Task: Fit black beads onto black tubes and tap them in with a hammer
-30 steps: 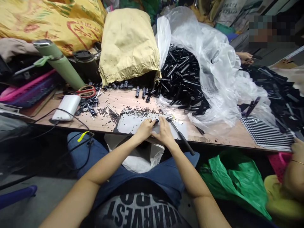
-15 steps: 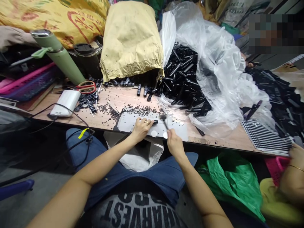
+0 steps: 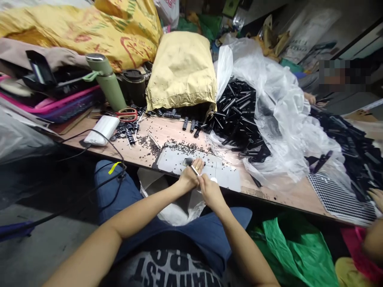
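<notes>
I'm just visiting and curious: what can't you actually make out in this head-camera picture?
Head view only.
The small part pinched between left hand and right hand: too small, partly covered by fingers.
The dark thing just above the hands: blurred.
The paper sack: its inside lies in shadow.
The co-worker's hand: cut off by the right edge.

Left hand (image 3: 189,178) and right hand (image 3: 209,190) touching, fingers pinched

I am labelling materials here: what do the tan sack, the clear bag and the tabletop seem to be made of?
Tan sack: probably kraft paper, matte, stiff creases. Clear bag: thin plastic film, glossy, see-through. Tabletop: seemingly wood laminate, grain pattern.
</notes>
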Available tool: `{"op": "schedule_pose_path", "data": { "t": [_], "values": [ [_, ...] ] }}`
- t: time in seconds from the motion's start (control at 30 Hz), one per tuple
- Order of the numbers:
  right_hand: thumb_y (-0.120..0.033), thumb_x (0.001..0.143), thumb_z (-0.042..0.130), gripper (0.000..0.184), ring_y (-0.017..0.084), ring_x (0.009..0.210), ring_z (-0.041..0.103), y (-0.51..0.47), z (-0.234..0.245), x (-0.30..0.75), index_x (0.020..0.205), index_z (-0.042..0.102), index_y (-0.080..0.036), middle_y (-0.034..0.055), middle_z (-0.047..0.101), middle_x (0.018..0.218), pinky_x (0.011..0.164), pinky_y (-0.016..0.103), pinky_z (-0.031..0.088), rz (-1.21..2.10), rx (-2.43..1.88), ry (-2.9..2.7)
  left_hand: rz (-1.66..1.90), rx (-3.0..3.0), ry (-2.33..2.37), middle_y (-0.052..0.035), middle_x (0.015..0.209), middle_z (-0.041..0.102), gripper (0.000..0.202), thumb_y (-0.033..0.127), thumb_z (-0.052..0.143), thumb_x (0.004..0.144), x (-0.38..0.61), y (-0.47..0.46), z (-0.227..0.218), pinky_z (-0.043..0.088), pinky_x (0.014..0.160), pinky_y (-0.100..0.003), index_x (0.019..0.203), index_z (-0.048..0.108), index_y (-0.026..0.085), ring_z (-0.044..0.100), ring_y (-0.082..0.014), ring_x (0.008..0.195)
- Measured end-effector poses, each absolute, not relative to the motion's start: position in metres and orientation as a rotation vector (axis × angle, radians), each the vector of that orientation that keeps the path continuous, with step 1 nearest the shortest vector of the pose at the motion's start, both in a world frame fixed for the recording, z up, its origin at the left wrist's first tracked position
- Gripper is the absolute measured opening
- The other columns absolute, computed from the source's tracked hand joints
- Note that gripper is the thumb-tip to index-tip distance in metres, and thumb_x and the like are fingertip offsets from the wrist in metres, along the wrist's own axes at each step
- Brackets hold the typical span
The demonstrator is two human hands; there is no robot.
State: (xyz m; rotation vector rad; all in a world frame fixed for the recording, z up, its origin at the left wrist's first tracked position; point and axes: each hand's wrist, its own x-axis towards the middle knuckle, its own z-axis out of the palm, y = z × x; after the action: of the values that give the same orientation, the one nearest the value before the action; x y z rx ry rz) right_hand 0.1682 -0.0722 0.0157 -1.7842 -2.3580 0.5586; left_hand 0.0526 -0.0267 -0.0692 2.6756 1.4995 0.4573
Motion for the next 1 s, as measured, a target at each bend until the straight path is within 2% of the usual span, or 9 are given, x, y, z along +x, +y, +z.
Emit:
{"op": "schedule_pose_path", "data": {
  "t": [0.1, 0.17, 0.3, 0.37, 0.6, 0.7, 0.8, 0.9, 1.0],
  "values": [
    [-0.049, 0.099, 0.022, 0.043, 0.017, 0.052, 0.055, -0.066, 0.033, 0.179, 0.080, 0.050, -0.023, -0.0011, 0.054, 0.057, 0.053, 0.025, 0.037, 0.575, -1.742, -2.106, 0.479, 2.625, 1.485, -0.0170, 0.132, 0.056, 0.044, 0.018, 0.034, 0.094, 0.050, -0.014, -0.058, 0.032, 0.111, -0.041, 0.134, 0.050, 0.009, 0.049, -0.0241, 0.125],
    [-0.054, 0.098, 0.024, 0.045, 0.016, 0.049, 0.051, -0.065, 0.051, 0.183, 0.076, 0.048, -0.023, -0.0028, 0.050, 0.054, 0.052, 0.024, 0.036, 0.591, -1.678, -1.986, 0.486, 2.592, 1.502, -0.0147, 0.132, 0.057, 0.041, 0.023, 0.035, 0.096, 0.051, -0.014, -0.052, 0.028, 0.112, -0.042, 0.132, 0.052, 0.012, 0.048, -0.0236, 0.126],
    [-0.054, 0.097, 0.030, 0.044, 0.013, 0.048, 0.048, -0.070, 0.078, 0.178, 0.075, 0.049, -0.022, -0.0032, 0.050, 0.055, 0.051, 0.023, 0.036, 0.534, -1.565, -1.895, 0.512, 2.599, 1.520, -0.0195, 0.150, 0.034, 0.073, 0.057, 0.037, 0.092, 0.056, -0.030, -0.055, 0.015, 0.116, -0.050, 0.143, 0.036, 0.006, 0.024, -0.0313, 0.142],
    [-0.052, 0.098, 0.029, 0.043, 0.013, 0.049, 0.049, -0.072, 0.077, 0.169, 0.078, 0.052, -0.021, -0.0025, 0.052, 0.057, 0.052, 0.023, 0.037, 0.489, -1.538, -1.887, 0.510, 2.601, 1.523, -0.0198, 0.153, 0.030, 0.080, 0.062, 0.036, 0.089, 0.057, -0.039, -0.060, 0.011, 0.117, -0.051, 0.146, 0.030, 0.005, 0.018, -0.0317, 0.144],
    [-0.039, 0.100, 0.032, 0.037, 0.025, 0.069, 0.066, -0.060, 0.024, 0.142, 0.110, 0.057, -0.014, 0.0129, 0.069, 0.083, 0.061, 0.030, 0.041, 0.449, -1.836, -2.476, 0.484, 2.642, 1.499, -0.0178, 0.151, 0.033, 0.059, 0.037, 0.038, 0.094, 0.055, -0.041, -0.065, 0.018, 0.115, -0.051, 0.146, 0.033, 0.010, 0.027, -0.0296, 0.141],
    [-0.038, 0.100, 0.028, 0.037, 0.024, 0.072, 0.066, -0.058, 0.021, 0.148, 0.104, 0.059, -0.017, 0.0105, 0.070, 0.082, 0.063, 0.029, 0.039, 0.437, -1.838, -2.466, 0.528, 2.628, 1.462, -0.0159, 0.142, 0.046, 0.047, 0.027, 0.038, 0.095, 0.053, -0.027, -0.056, 0.030, 0.110, -0.047, 0.139, 0.044, 0.013, 0.040, -0.0267, 0.133],
    [-0.041, 0.101, 0.024, 0.041, 0.021, 0.068, 0.064, -0.057, 0.029, 0.171, 0.095, 0.058, -0.020, 0.0066, 0.068, 0.076, 0.061, 0.027, 0.036, 0.363, -1.833, -2.243, 0.547, 2.541, 1.500, -0.0156, 0.115, 0.062, 0.038, 0.014, 0.037, 0.093, 0.049, -0.024, -0.041, 0.045, 0.093, -0.041, 0.126, 0.055, 0.012, 0.055, -0.0247, 0.111],
    [-0.046, 0.100, 0.025, 0.043, 0.020, 0.065, 0.060, -0.051, 0.028, 0.206, 0.085, 0.057, -0.020, 0.0053, 0.064, 0.070, 0.058, 0.026, 0.032, 0.259, -1.885, -2.122, 0.579, 2.520, 1.489, -0.0138, 0.100, 0.063, 0.038, 0.009, 0.041, 0.089, 0.043, -0.052, -0.032, 0.050, 0.077, -0.036, 0.125, 0.054, 0.012, 0.058, -0.0241, 0.094],
    [-0.044, 0.100, 0.029, 0.041, 0.020, 0.064, 0.058, -0.042, 0.011, 0.242, 0.085, 0.057, -0.020, 0.0063, 0.064, 0.071, 0.057, 0.028, 0.029, 0.137, -2.039, -2.123, 0.567, 2.548, 1.363, -0.0107, 0.096, 0.062, 0.034, 0.013, 0.045, 0.090, 0.035, -0.096, -0.037, 0.050, 0.072, -0.034, 0.123, 0.054, 0.014, 0.058, -0.0223, 0.086]
  ]
}}
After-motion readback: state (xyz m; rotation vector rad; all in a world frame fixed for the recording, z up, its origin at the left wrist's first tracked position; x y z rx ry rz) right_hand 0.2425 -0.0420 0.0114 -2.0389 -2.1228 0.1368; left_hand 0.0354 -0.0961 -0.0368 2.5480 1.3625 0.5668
